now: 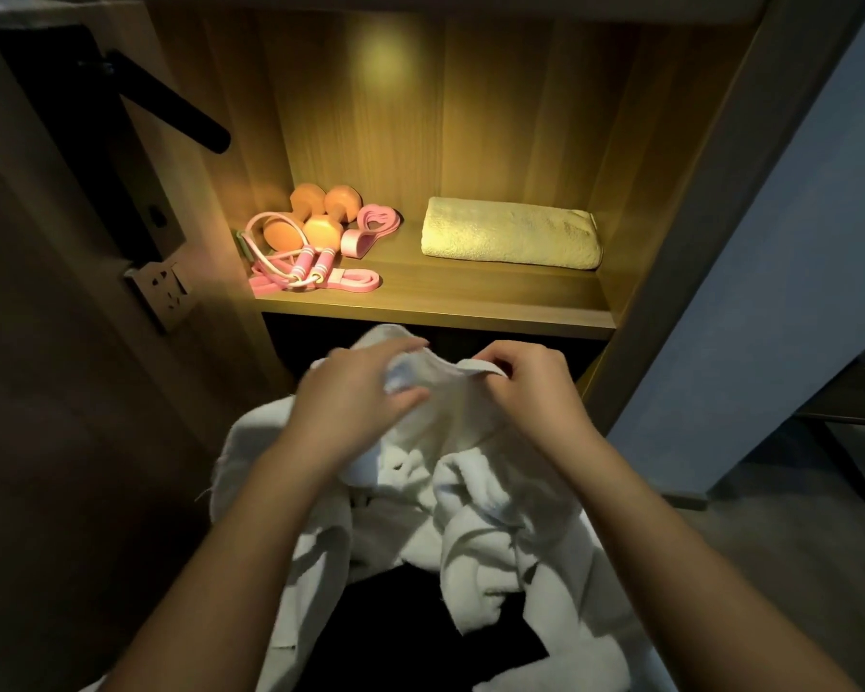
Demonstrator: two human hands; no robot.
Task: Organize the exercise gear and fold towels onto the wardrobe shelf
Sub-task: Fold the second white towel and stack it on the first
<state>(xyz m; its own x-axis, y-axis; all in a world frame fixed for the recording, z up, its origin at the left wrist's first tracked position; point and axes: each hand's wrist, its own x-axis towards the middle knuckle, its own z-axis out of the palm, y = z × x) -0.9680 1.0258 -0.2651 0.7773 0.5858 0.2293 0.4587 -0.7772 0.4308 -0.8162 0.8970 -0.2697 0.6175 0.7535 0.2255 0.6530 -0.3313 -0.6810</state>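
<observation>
Towels, two in all, appear in the head view. One white towel [470, 467] hangs crumpled in front of the person, below the front edge of the wardrobe shelf [470, 304]. One cream towel [510, 234] lies folded on the right half of that shelf under warm light. The person's left hand [355, 387] holds a bunched fold near the top of the white towel, its fingers [395, 349] laid over the cloth and the thumb beneath it. The right hand [525, 382] pinches the towel's upper hem just beside it, fingers [500, 359] curled tight on the edge. Both forearms are bare, and the two hands are close together without touching. The rest of the white towel drops loose between the arms.

Exercise gear sits in one cluster on the left half of the shelf, well apart from the cream towel. Two orange dumbbells [315, 212] lie side by side at the back. One pink jump rope [310, 264] lies in front of them, its two striped handles together and its cord looped to the left. One pink band [378, 219] is rolled into a heart shape to the right of the dumbbells. One pink flat band [358, 282] stretches along the front of the cluster. A further pink loop lies between these two bands; whether it belongs to either cannot be told.

Left of the wardrobe, one black door handle [171, 102] and one wall socket [163, 287] show in shadow.
</observation>
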